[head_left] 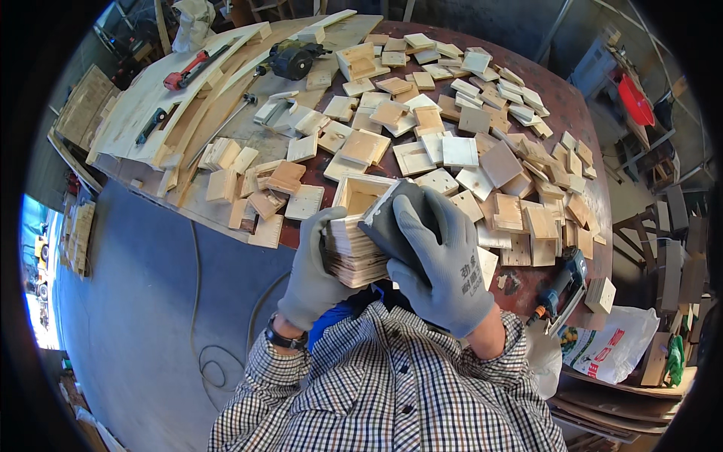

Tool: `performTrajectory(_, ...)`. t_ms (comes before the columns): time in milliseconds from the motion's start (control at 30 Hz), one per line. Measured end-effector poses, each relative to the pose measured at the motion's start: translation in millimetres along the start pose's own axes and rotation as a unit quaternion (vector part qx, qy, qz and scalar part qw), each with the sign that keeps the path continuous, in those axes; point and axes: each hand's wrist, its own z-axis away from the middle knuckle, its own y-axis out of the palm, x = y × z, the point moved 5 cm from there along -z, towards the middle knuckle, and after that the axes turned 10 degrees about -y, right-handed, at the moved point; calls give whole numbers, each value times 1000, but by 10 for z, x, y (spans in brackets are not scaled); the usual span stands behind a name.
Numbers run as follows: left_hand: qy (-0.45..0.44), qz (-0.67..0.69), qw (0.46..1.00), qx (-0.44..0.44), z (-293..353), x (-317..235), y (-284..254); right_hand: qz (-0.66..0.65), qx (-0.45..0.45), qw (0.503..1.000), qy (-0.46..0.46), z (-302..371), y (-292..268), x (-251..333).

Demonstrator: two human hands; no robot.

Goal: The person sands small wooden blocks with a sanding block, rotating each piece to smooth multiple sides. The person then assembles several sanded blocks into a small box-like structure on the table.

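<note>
In front of my chest, my gloved left hand [310,267] grips a small open-topped wooden box [355,252] by its left side. The box tilts, its hollow inside partly showing. Gloved in grey as well, my right hand [448,264] is closed around a dark grey sanding block [390,226], which lies against the right part of the box's rim. My right fingers hide much of the block. Just beyond the box, many loose square wooden pieces [459,151] lie heaped on the dark red tabletop [301,236].
A nail gun [561,286] lies at the table's right edge, beside a white printed bag [614,343]. Long boards [218,83], a red-handled tool [184,71] and a black-and-yellow power tool [292,59] occupy the far left. A hose [197,301] trails across the floor.
</note>
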Motion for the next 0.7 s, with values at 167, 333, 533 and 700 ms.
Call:
performTrajectory(167,62,-19,988,-142,44,-39,204,6,-35,999,4,-57,49,174)
performTrajectory(333,110,-117,970,-183,35,-282,174,-33,-111,992,42,-136,185,-169)
performTrajectory(533,106,-104,975,-165,37,-337,65,-87,-125,984,87,-160,310,-340)
performTrajectory(700,102,-41,978,-178,-35,-182,1,-25,-91,995,-41,-179,186,263)
